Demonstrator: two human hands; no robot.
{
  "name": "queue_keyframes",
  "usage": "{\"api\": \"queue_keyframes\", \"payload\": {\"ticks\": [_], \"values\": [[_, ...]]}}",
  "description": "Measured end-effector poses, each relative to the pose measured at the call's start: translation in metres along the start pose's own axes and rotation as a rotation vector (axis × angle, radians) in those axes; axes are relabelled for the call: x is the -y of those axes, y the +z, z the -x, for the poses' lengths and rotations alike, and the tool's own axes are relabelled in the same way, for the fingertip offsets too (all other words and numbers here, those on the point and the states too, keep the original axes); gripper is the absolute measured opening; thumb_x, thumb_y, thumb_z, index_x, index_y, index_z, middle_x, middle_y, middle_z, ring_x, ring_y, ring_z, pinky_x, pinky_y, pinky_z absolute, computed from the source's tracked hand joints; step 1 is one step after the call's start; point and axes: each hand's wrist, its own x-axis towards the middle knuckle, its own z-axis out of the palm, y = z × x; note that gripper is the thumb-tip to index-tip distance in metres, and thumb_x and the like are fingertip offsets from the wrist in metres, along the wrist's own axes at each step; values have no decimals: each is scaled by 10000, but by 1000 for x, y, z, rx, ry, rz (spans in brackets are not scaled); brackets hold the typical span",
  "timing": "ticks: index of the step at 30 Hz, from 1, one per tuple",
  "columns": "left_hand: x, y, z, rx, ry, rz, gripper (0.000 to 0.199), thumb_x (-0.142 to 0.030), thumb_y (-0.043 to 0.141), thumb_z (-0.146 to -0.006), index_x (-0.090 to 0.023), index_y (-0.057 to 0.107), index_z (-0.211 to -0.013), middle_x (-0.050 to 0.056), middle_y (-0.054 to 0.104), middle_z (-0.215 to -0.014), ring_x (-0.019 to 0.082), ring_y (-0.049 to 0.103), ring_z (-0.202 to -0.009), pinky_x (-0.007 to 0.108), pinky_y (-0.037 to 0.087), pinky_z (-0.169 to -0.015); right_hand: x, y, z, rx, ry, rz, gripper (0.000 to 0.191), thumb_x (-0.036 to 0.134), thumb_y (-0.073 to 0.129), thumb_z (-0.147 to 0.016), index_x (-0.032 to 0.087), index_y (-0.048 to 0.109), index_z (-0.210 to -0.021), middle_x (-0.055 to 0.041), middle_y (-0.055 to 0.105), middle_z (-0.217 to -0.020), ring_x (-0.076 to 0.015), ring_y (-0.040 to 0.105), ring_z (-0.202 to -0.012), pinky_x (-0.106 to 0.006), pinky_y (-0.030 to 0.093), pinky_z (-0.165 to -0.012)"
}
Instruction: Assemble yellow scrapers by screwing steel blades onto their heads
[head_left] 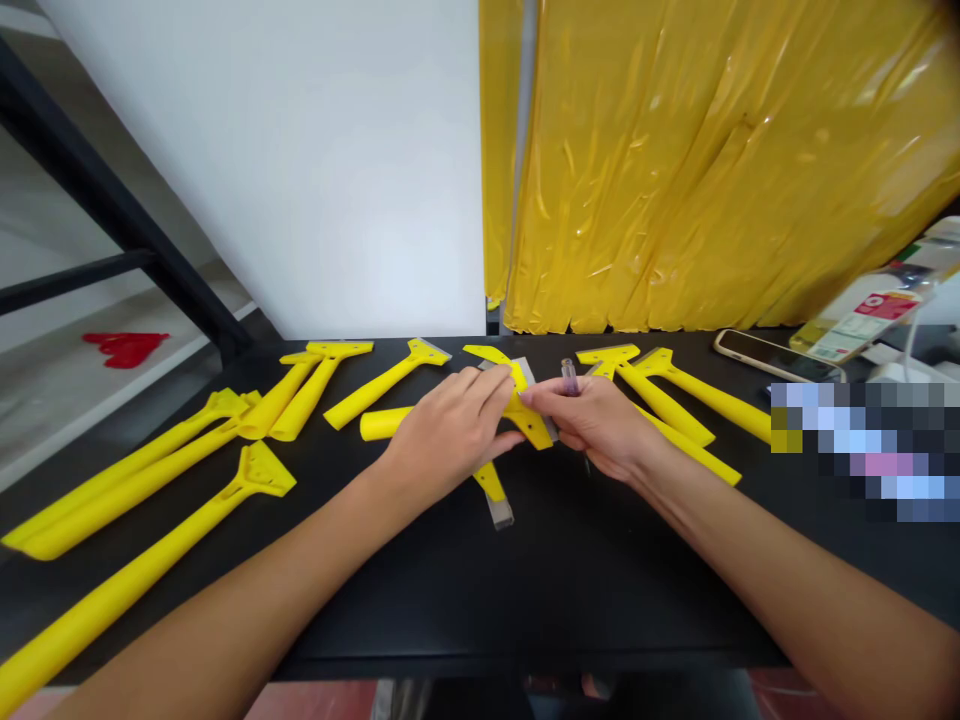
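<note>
My left hand point(446, 425) is closed around a yellow scraper point(534, 425), its head turned to the right above the black table. My right hand point(600, 415) is closed at that head, thumb and forefinger touching its edge by a grey metal blade point(524, 372). A small screwdriver point(569, 376) with a clear purplish handle is tucked in my right hand; its thin shaft shows faintly below the fingers. Under my left hand lies another yellow piece point(490, 482) with a grey strip point(501, 513) at its end. My palms hide part of the held scraper.
Several yellow scrapers point(180, 530) lie on the black table point(480, 600) at left, others point(667, 400) at right. Back right are a phone point(776, 357) and a labelled bottle point(862, 315). A white panel point(337, 170) and yellow plastic sheeting point(675, 170) stand behind. A red item point(126, 349) rests on the left shelf.
</note>
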Motion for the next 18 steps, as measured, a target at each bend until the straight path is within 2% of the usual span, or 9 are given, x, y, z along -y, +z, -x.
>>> {"api": "queue_keyframes", "payload": {"ticks": [2, 4, 6, 8, 11, 14, 18], "values": [[1, 4, 2, 40, -101, 118, 637, -486, 730, -874, -59, 546, -1308, 195, 643, -1336, 327, 639, -1165, 442, 528, -978, -4, 0, -3, -26, -10, 55, 218, 352, 843, -671, 172, 730, -717, 66, 464, -526, -39, 256, -416, -243, 148, -391], [6, 7, 2, 91, -270, 299, 709, -571, 718, -851, -110, 528, -1355, 173, 640, -1345, 314, 643, -1171, 428, 541, -955, -6, -1, -4, -37, -50, 118, 199, 350, 823, -692, 174, 756, -756, 60, 482, -532, -48, 268, -429, -246, 166, -409], [16, 6, 1, 168, -480, 552, 700, -596, 680, -872, -158, 516, -1394, 156, 658, -1319, 279, 691, -1067, 389, 574, -847, -6, 0, -3, -27, -135, 211, 179, 338, 806, -710, 176, 780, -781, 39, 542, -568, -62, 332, -467, -246, 236, -445], [27, 2, -2, 280, -630, 878, 589, -525, 669, -907, -178, 552, -1367, 144, 685, -1267, 222, 723, -904, 331, 575, -720, -4, 1, 0, -3, -243, 309, 165, 329, 788, -729, 177, 795, -794, 9, 621, -641, -86, 432, -543, -248, 328, -512], [40, -9, -8, 468, -598, 1345, 366, -321, 723, -891, -181, 659, -1223, 88, 731, -1131, 167, 712, -861, 293, 552, -759, 1, 5, 6, 46, -349, 418, 175, 338, 762, -756, 172, 797, -794, 2, 635, -661, -102, 452, -588, -259, 362, -556], [40, -16, -11, 471, -633, 1565, 168, -218, 736, -864, -163, 718, -1022, 32, 740, -938, 113, 669, -733, 249, 522, -706, 3, 7, 11, 72, -407, 492, 175, 340, 748, -773, 173, 795, -800, 39, 528, -563, -89, 350, -537, -260, 303, -517], [28, -14, -12, 346, -791, 1615, 108, -191, 755, -835, -160, 742, -938, 28, 729, -905, 116, 657, -745, 232, 513, -658, 5, 6, 11, 81, -433, 507, 166, 334, 743, -788, 179, 793, -818, 50, 503, -548, -85, 316, -519, -259, 272, -496]]}}
